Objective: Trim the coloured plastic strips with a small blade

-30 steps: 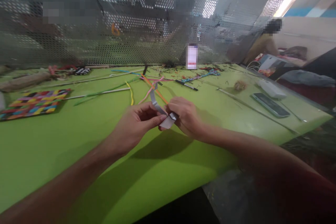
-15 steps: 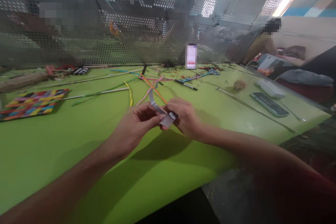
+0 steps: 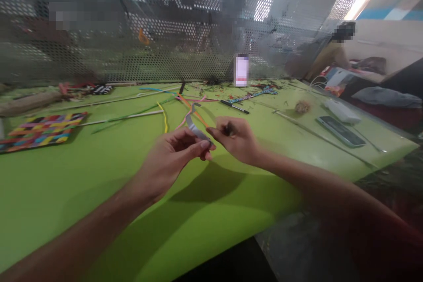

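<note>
My left hand [image 3: 172,158] pinches a grey paper strip [image 3: 194,126] between thumb and forefinger; the strip curls up and back over the green table [image 3: 66,185]. My right hand [image 3: 236,139] hovers just to its right, fingers curled around something small and dark that I cannot make out. Its fingertips sit close to the strip's lower end. Behind the hands lie loose coloured strips [image 3: 185,105] in orange, pink, yellow and green.
A woven multicoloured mat [image 3: 39,130] lies at the left. A pen [image 3: 234,106], a phone [image 3: 340,131] and a white box [image 3: 342,112] are at the right. A perforated metal screen [image 3: 165,31] closes the back. Another person [image 3: 330,55] sits far right.
The folded pale end of the strip held between both hands is no longer visible. My right hand has pulled slightly right and up, away from my left hand.
</note>
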`<state>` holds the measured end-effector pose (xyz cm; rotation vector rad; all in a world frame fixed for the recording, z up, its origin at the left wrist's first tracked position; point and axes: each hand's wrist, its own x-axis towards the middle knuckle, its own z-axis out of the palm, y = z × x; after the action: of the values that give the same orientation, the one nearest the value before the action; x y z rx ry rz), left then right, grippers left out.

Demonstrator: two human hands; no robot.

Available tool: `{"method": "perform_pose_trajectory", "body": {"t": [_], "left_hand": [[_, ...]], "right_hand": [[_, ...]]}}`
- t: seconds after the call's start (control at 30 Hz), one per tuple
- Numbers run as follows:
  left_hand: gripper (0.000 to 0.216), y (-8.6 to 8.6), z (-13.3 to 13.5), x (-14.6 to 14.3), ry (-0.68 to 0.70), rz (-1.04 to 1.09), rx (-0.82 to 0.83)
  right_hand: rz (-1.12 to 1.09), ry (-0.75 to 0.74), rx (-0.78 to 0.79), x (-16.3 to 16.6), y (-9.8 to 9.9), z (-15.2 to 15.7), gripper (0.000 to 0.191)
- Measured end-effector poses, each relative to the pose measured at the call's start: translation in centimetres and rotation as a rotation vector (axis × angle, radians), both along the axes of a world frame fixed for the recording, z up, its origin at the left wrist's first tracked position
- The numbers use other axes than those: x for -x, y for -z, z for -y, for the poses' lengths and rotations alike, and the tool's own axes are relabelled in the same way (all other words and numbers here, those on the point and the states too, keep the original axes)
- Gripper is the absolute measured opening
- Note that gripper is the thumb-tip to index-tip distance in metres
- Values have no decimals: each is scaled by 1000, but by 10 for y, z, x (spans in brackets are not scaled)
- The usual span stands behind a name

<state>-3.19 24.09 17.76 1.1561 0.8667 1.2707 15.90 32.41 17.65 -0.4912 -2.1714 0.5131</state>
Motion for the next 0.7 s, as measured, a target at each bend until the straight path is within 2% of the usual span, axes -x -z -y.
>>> {"method": "perform_pose_trajectory", "body": {"t": [0.13, 0.3, 0.47, 0.7], "left_hand": [[8, -3, -3, 0, -48, -46, -30], [11, -3, -6, 2, -67, -126, -63], [12, -1, -8, 5, -64, -154, -78], [21, -2, -9, 5, -52, -202, -56]], "right_hand": [[52, -147, 71, -7, -19, 0, 11], [87, -196, 118, -11, -28, 6, 9], [85, -252, 128, -9, -26, 5, 8], [100, -241, 105, -9, -23, 3, 12]]}}
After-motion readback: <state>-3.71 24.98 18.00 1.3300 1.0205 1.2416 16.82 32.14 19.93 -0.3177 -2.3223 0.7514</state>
